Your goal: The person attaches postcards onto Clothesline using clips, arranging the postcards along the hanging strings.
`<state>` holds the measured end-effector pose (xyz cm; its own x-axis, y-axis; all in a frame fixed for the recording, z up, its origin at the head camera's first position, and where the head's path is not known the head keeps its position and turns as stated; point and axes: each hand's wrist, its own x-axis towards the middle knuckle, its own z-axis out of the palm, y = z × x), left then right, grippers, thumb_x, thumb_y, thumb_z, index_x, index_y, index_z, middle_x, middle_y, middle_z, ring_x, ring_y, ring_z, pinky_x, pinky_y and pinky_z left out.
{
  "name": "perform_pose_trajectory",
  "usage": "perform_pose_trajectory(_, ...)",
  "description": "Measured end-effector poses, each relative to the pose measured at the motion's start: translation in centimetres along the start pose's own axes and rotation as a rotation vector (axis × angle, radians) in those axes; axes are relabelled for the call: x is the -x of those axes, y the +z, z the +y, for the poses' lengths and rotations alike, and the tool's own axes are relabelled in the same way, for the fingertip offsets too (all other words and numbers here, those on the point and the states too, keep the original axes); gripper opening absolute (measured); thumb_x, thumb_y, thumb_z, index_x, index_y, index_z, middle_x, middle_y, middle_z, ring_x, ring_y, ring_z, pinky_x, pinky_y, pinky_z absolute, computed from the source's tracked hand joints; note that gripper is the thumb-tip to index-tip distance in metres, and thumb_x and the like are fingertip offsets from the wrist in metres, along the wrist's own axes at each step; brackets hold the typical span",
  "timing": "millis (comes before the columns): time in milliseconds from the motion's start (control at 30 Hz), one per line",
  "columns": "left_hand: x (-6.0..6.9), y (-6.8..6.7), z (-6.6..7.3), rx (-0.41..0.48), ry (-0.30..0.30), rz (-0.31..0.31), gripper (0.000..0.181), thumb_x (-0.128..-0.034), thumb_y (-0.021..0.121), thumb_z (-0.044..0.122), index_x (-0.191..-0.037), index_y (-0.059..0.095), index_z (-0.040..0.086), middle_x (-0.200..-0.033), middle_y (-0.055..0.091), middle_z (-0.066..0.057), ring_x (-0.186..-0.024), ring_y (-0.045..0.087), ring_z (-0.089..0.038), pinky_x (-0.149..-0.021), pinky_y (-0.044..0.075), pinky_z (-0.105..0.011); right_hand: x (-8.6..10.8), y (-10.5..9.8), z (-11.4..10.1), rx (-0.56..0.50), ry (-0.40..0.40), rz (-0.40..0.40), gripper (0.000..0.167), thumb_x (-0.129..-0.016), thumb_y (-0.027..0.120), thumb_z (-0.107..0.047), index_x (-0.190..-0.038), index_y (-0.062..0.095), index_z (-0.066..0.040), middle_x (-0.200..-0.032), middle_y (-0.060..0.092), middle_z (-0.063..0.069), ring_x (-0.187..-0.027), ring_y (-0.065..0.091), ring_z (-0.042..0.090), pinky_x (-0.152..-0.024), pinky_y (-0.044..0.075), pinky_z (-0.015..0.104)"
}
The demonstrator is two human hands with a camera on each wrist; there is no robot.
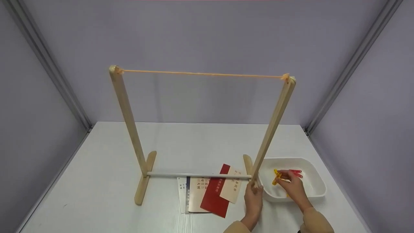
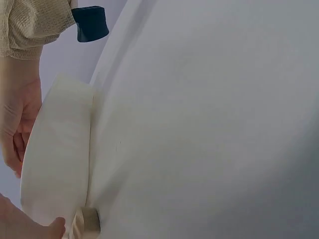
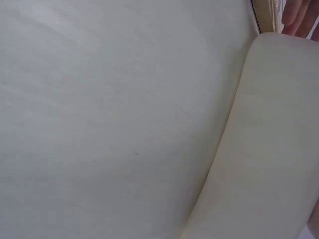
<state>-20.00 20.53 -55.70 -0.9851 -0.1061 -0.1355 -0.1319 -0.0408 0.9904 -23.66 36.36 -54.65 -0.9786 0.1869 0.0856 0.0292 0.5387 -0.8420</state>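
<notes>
A wooden stand (image 1: pixel 275 123) has an orange string (image 1: pixel 200 73) tied between its two post tops. My left hand (image 1: pixel 254 202) grips the front of its right foot; in the left wrist view, the thumb lies against the foot's end (image 2: pixel 91 222). Over a white tray (image 1: pixel 318 184), my right hand (image 1: pixel 294 187) pinches a yellow clip (image 1: pixel 276 178) between thumb and fingers. Red clips (image 1: pixel 297 173) lie in the tray behind that hand. The tray's side (image 3: pixel 274 139) hides most of the right hand in the right wrist view.
Several cards and papers lie overlapped beneath the stand's white crossbar (image 1: pixel 197 175), among them a red one (image 1: pixel 215 200) and a cream one (image 1: pixel 231 187). The stand's left foot (image 1: pixel 140 191) rests on the white table (image 1: pixel 97 181). Grey walls enclose the back and sides.
</notes>
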Motion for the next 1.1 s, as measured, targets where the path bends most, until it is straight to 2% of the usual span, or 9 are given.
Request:
perform_pose_trajectory(100,-0.2,-2.3,0.0,-0.301,0.098,-0.064,0.038,-0.0845,0.066,0.014,-0.118,0.053,0.0,-0.117,0.053,-0.013,-0.108,0.052,-0.029,-0.086,0.046,-0.039,0.2,0.0,0.2,-0.013,0.01,-0.008,0.035,-0.082,0.069,-0.008,-0.112,0.057,0.005,-0.106,0.061,0.017,-0.1,0.057,0.027,-0.076,0.047,0.016)
perform_pose_trajectory(267,-0.3,-6.0,0.4,-1.352,0.26,-0.246,0.06,-0.0821,0.063,0.045,-0.129,0.051,0.01,-0.136,0.041,-0.008,-0.129,0.032,-0.024,-0.1,0.033,-0.037,0.2,-0.4,0.4,-0.012,0.001,-0.002,0.035,-0.082,0.068,-0.006,-0.112,0.057,0.007,-0.107,0.06,0.018,-0.099,0.057,0.026,-0.077,0.048,0.018)
perform_pose_trajectory(300,-0.2,-6.7,0.4,-1.517,0.28,-0.283,0.064,-0.0816,0.059,0.053,-0.131,0.05,0.013,-0.139,0.039,-0.005,-0.131,0.028,-0.022,-0.102,0.03,-0.037,0.1,-0.5,0.4,-0.014,-0.001,-0.002,0.035,-0.082,0.068,-0.007,-0.112,0.056,0.007,-0.107,0.059,0.019,-0.099,0.057,0.026,-0.077,0.048,0.017)
perform_pose_trajectory(367,-0.1,-7.9,0.3,-1.716,0.313,-0.352,0.069,-0.0806,0.051,0.062,-0.132,0.05,0.016,-0.14,0.039,-0.002,-0.132,0.025,-0.02,-0.104,0.025,-0.037,-0.1,-0.4,0.4,-0.021,-0.005,-0.007,0.035,-0.082,0.068,-0.007,-0.113,0.056,0.006,-0.108,0.059,0.019,-0.101,0.056,0.028,-0.078,0.048,0.018)
perform_pose_trajectory(467,0.4,-9.6,0.0,-1.775,0.348,-0.417,0.07,-0.08,0.048,0.065,-0.13,0.051,0.016,-0.137,0.042,0.0,-0.131,0.028,-0.017,-0.104,0.025,-0.036,-0.3,-0.2,0.3,-0.015,0.001,-0.021,0.035,-0.083,0.066,-0.006,-0.115,0.056,0.005,-0.109,0.058,0.018,-0.102,0.055,0.028,-0.08,0.048,0.02)
perform_pose_trajectory(633,1.6,-11.6,-0.2,-1.68,0.364,-0.45,0.07,-0.0762,0.057,0.062,-0.123,0.055,0.01,-0.131,0.046,-0.004,-0.128,0.032,-0.02,-0.102,0.03,-0.039,-0.2,0.1,0.4,-0.014,0.018,-0.039,0.036,-0.083,0.065,-0.006,-0.116,0.055,0.005,-0.109,0.059,0.017,-0.103,0.055,0.028,-0.081,0.048,0.023)
perform_pose_trajectory(800,1.5,-12.3,-0.4,-1.471,0.277,-0.302,0.073,-0.067,0.073,0.052,-0.116,0.054,0.001,-0.127,0.046,-0.016,-0.125,0.034,-0.036,-0.092,0.036,-0.056,-0.1,0.0,0.6,-0.011,0.023,-0.031,0.036,-0.084,0.066,-0.007,-0.115,0.055,0.006,-0.109,0.058,0.018,-0.103,0.055,0.029,-0.08,0.048,0.022)
perform_pose_trajectory(900,0.8,-12.4,-0.6,-1.391,0.281,-0.189,0.081,-0.062,0.079,0.047,-0.12,0.051,-0.002,-0.127,0.044,-0.021,-0.12,0.039,-0.04,-0.087,0.04,-0.057,-0.1,-0.1,0.6,-0.01,0.016,-0.013,0.035,-0.083,0.067,-0.008,-0.114,0.056,0.005,-0.109,0.059,0.019,-0.102,0.055,0.029,-0.079,0.048,0.019)
perform_pose_trajectory(1100,-0.3,-12.7,-1.2,-1.424,0.268,-0.129,0.089,-0.0585,0.082,0.046,-0.126,0.048,-0.001,-0.125,0.047,-0.022,-0.114,0.046,-0.034,-0.085,0.044,-0.049,-0.3,0.0,0.7,0.0,0.004,-0.012,0.034,-0.083,0.067,-0.005,-0.114,0.057,0.006,-0.109,0.059,0.019,-0.101,0.056,0.028,-0.078,0.048,0.019)
